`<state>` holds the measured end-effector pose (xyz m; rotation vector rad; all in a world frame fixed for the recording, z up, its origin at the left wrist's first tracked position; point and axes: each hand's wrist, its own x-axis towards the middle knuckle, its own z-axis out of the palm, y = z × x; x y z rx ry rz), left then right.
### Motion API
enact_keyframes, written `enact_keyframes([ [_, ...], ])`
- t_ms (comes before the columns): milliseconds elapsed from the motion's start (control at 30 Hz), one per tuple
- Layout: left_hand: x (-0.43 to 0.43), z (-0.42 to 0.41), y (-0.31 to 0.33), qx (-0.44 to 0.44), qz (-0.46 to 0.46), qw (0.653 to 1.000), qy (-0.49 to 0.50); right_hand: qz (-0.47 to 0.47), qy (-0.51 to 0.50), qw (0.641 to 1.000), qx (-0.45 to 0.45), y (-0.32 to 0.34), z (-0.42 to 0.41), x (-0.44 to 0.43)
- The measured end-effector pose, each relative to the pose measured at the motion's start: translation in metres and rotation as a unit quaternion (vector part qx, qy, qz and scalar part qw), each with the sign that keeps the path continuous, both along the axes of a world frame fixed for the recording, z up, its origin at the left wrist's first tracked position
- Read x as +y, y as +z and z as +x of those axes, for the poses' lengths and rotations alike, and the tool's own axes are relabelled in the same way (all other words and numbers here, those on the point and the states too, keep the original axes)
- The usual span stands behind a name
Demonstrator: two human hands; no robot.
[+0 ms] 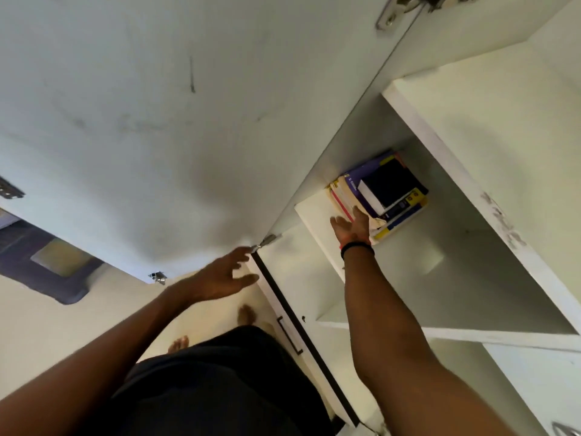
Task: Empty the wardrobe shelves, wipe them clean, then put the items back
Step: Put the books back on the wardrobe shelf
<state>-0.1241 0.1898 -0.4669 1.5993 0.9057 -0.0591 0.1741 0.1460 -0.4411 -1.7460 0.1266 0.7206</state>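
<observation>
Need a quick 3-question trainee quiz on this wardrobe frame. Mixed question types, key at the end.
1. True or false: the left hand is holding a cloth.
2. Pick one. The right hand reaches to: A) a door hinge, B) the stack of books on a lower shelf, C) the top shelf.
3. Short answer: which wrist wears the dark band?

Key: 1 false, its fingers are spread and hold nothing. 2 B. 3 right.
</observation>
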Motion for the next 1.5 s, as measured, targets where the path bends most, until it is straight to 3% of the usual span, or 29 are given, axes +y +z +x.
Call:
enact_keyframes([
  [100,0.007,0.008,0.014,-0.021,0.035,0.999,-0.035,-0.060,0.079,0.993,-0.057,0.007,-0.003,0.000],
  [167,0.010,0.015,0.022,-0.034,0.045,0.998,-0.017,-0.127,0.132,0.974,-0.134,0.006,0.001,-0.001],
  [233,0.012,0.024,0.024,-0.044,0.042,0.998,0.015,-0.141,0.159,0.966,-0.150,0.003,0.015,0.002],
  [467,0.011,0.050,0.018,-0.027,0.036,0.999,0.024,-0.006,0.073,0.997,0.023,0.001,0.061,0.006],
  [633,0.003,0.063,0.013,-0.014,0.034,0.999,0.025,-0.067,0.084,0.993,-0.047,-0.012,0.086,0.012],
  [733,-0.004,0.068,0.010,-0.005,0.030,0.999,0.039,0.051,0.058,0.997,0.023,-0.013,0.087,0.015],
  [767,-0.009,0.068,0.008,-0.002,0.025,0.998,0.053,0.049,0.054,0.997,0.024,-0.018,0.084,0.017],
  [867,-0.022,0.064,-0.001,0.006,-0.002,0.997,0.078,0.057,0.047,0.991,0.107,-0.026,0.058,0.016],
  [1000,-0.041,0.043,-0.014,0.054,-0.022,0.995,0.085,0.043,0.037,0.991,0.123,-0.048,-0.011,0.004],
  [1100,-0.059,0.007,-0.020,0.103,-0.008,0.989,0.110,-0.026,0.110,0.982,0.150,-0.065,-0.076,-0.010],
  [1167,-0.071,-0.018,-0.025,0.121,-0.007,0.983,0.136,-0.085,0.198,0.959,0.185,-0.070,-0.116,-0.024],
  [1267,-0.101,-0.077,-0.032,0.152,-0.003,0.966,0.210,-0.178,0.388,0.882,0.201,-0.079,-0.183,-0.041],
  [1333,-0.122,-0.110,-0.035,0.167,-0.012,0.955,0.246,-0.214,0.492,0.828,0.161,-0.086,-0.216,-0.046],
  [1500,-0.216,-0.218,-0.048,0.183,-0.071,0.892,0.407,-0.256,0.721,0.643,-0.016,-0.090,-0.320,-0.062],
])
